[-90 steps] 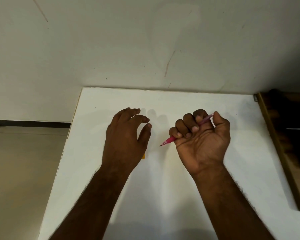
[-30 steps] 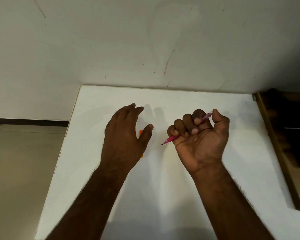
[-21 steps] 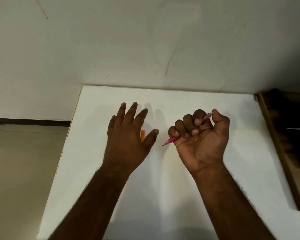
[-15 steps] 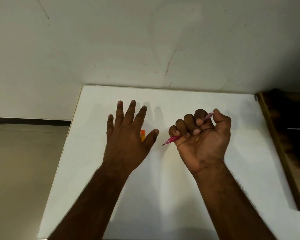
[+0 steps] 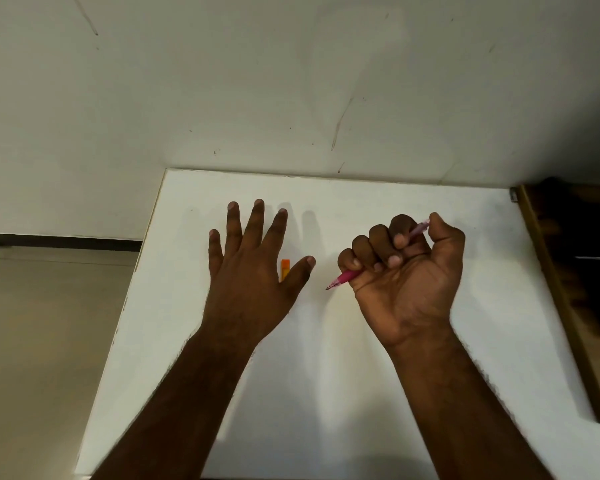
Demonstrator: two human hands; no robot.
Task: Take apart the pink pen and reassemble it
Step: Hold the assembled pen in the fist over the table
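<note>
My right hand is turned palm up in a fist around the pink pen. The pen's tip points down-left out of the fist, and its clear pink rear end sticks out by the thumb. My left hand lies palm down over the white table with fingers spread and straight, holding nothing. A small orange piece lies on the table between that hand's index finger and thumb, partly hidden by the hand.
The table's back edge meets a pale wall. Its left edge drops to a beige floor. A wooden-framed dark opening borders the table on the right.
My left hand has uncurled from a loose claw to flat, spread fingers, uncovering the orange piece. The right hand has kept its grip on the pen and barely moved.
</note>
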